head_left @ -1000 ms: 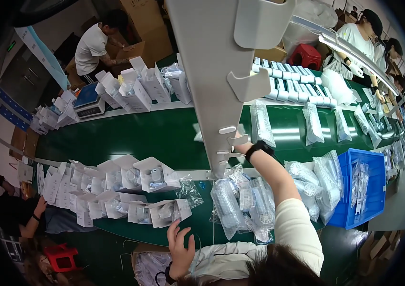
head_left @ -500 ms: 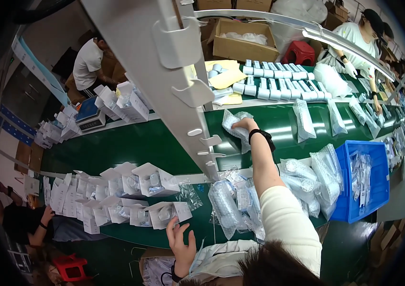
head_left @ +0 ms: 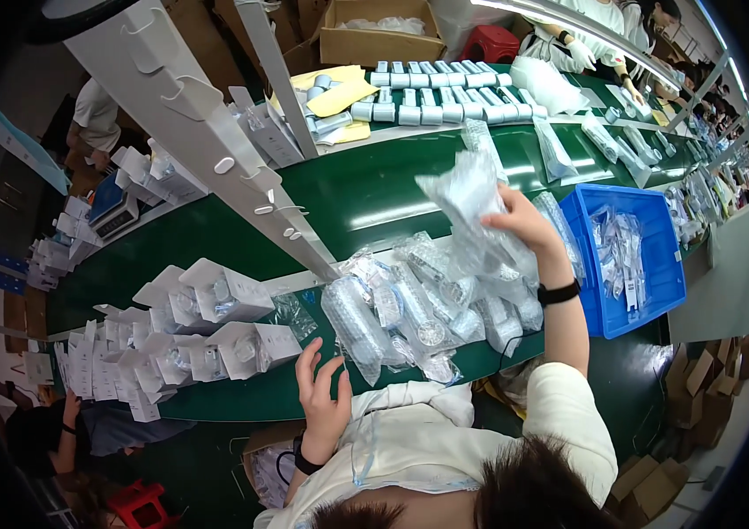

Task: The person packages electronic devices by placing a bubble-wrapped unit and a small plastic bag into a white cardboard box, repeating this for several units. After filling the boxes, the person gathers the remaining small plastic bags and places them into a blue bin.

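Note:
My right hand (head_left: pixel 526 220) grips a bubble-wrap pouch (head_left: pixel 471 196) and holds it raised above a pile of wrapped items at the bench's near side. What is inside the pouch cannot be made out. My left hand (head_left: pixel 325 404) is held near the bench edge with its fingers spread and nothing in them. Just beyond it lie small clear plastic bags (head_left: pixel 293 315) and, to its left, rows of open white boxes (head_left: pixel 255 349) with clear-wrapped contents. A long bubble-wrapped item (head_left: pixel 355 326) lies to its right, at the pile's left end.
A blue bin (head_left: pixel 603 304) of flat clear packets stands right of the pile. Bubble pouches (head_left: pixel 553 150) lie on the green conveyor (head_left: pixel 365 189). Grey-white cylinders (head_left: pixel 409 115) stand in rows beyond. A metal post (head_left: pixel 207 132) rises at left. Co-workers (head_left: pixel 568 35) work at far right.
My right hand has lifted the bubble-wrap pouch off the conveyor and brought it back toward me, over the pile. My left hand stays spread near the boxes. The view has shifted right.

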Available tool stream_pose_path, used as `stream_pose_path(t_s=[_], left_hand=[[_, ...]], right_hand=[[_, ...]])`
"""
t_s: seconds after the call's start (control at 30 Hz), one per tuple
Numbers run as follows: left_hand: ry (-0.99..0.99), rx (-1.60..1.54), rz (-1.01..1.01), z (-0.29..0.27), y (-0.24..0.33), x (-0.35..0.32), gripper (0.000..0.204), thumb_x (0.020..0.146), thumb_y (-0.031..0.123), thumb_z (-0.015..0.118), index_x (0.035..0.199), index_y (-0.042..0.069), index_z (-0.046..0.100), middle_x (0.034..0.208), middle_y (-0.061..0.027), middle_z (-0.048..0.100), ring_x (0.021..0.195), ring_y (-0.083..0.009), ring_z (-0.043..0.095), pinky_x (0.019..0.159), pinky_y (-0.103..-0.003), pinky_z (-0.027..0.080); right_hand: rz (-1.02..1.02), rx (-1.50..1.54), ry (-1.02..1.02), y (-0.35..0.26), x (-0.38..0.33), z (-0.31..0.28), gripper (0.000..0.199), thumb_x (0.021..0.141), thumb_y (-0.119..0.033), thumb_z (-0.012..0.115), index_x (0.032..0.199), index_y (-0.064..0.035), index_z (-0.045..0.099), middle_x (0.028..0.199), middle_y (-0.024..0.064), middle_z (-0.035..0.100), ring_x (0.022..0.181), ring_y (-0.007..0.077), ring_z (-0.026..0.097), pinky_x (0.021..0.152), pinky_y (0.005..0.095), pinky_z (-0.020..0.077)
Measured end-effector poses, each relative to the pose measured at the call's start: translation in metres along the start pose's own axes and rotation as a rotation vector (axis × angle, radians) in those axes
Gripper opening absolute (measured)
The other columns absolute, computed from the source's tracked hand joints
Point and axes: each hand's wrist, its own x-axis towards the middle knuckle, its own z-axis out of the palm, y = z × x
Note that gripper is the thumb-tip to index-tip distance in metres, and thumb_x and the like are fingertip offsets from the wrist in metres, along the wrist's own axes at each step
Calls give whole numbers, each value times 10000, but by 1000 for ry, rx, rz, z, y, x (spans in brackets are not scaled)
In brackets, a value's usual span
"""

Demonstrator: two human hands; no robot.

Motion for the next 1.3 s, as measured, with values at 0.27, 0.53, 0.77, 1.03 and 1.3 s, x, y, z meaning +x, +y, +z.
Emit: stream_pose_path(t_s=[0.27, 0.53, 0.77, 1.03, 1.3], left_hand=[[-151, -39, 155, 35, 17, 11, 210, 712, -13, 588, 921, 2, 577, 1202, -186, 422, 1097, -351, 429, 864, -397, 393], [-213, 32, 112, 40, 4, 14, 218, 720, -1, 596, 937, 4, 573, 1214, -170, 413, 1070, -322, 461, 858, -370, 410], [-153, 71, -126, 22, -22, 1, 220, 728, 15, 594, 947, 18, 566, 1193, -171, 423, 1070, -349, 437, 861, -400, 391], [-27, 228, -133, -6, -21, -11, 237, 742, 19, 595, 975, 32, 552, 1217, -133, 417, 1034, -307, 489, 823, -352, 428], [206, 244, -334, -50, -33, -66, 224, 716, -3, 597, 935, 24, 557, 1174, -133, 458, 1033, -299, 495, 848, -344, 413]], right_hand=[[27, -1224, 271, 114, -71, 95, 517, 545, -369, 719, 937, -49, 612, 1297, 295, 248, 1179, 503, 241, 921, 556, 284], [1, -1296, 176, 108, -63, 108, 580, 624, -407, 691, 1092, -103, 533, 1350, 288, 192, 1232, 521, 138, 930, 602, 233], [-277, -1090, 614, 88, 80, -22, 604, 685, -330, 681, 1216, -175, 437, 1338, 232, 251, 1210, 498, 205, 902, 612, 283], [364, -1260, 585, 180, 198, -77, 708, 639, -223, 695, 1270, -287, 380, 1203, 168, 386, 980, 411, 511, 807, 452, 461], [-242, -839, 346, 95, 67, -72, 528, 579, -38, 587, 1105, -70, 543, 1083, 165, 515, 1014, 301, 504, 873, 341, 392]])
